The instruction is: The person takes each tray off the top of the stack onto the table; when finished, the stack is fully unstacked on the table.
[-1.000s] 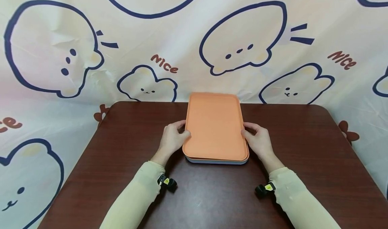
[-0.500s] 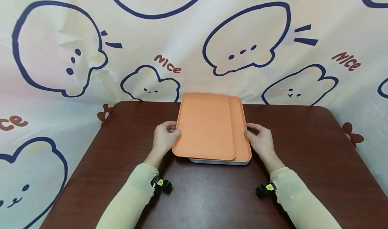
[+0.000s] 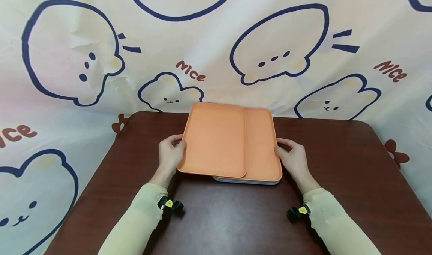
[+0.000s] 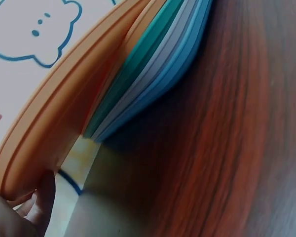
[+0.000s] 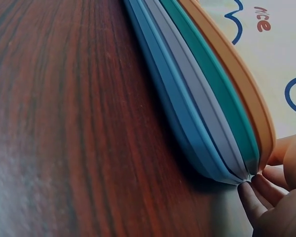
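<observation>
- Orange rectangular shallow tray (image 3: 214, 140): pinched at its edge by the left hand (image 3: 170, 153), jutting left off a second orange tray (image 3: 261, 144).
- Right hand (image 3: 294, 158) grips the stack's right edge.
- Below: green tray (image 5: 218, 84), lavender tray (image 5: 193, 84), blue bottom layer (image 5: 172, 96), dark-brown wood-grain table (image 3: 222, 221).

1) Brown "Nice" lettering (image 3: 190, 71) is showing twice in the head view, printed on the cartoon backdrop (image 3: 216, 88)
2) A cropped "ce" (image 3: 23, 131) is appearing at its left side
3) The right wrist view is also showing "Nice"
</observation>
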The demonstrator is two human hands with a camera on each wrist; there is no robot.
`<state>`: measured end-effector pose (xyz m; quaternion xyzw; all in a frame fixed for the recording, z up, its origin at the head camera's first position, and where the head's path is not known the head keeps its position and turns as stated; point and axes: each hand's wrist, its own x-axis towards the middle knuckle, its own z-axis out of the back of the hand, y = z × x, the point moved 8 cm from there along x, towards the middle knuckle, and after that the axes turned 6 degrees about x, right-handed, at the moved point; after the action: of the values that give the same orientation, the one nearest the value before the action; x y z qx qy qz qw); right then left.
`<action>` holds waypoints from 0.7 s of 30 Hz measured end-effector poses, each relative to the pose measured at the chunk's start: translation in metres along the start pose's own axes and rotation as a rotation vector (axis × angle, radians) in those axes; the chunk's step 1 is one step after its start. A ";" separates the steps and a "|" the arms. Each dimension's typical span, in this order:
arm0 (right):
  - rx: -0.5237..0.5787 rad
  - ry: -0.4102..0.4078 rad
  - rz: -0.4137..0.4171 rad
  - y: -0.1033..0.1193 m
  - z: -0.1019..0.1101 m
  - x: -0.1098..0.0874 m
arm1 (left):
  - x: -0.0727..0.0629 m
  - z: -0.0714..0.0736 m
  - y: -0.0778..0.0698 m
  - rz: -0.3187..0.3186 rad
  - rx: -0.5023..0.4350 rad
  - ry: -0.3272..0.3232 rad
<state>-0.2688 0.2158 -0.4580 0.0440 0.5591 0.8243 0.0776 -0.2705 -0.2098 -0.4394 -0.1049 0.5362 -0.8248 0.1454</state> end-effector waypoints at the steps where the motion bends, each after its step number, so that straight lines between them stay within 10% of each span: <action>1: -0.005 0.000 0.003 0.000 0.000 0.000 | 0.001 0.004 0.001 0.004 0.004 -0.009; 21: -0.017 -0.025 0.025 -0.003 -0.001 0.000 | 0.024 0.092 0.034 0.088 0.156 -0.076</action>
<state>-0.2685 0.2158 -0.4611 0.0605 0.5506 0.8292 0.0745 -0.2585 -0.3095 -0.4330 -0.1007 0.4686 -0.8523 0.2093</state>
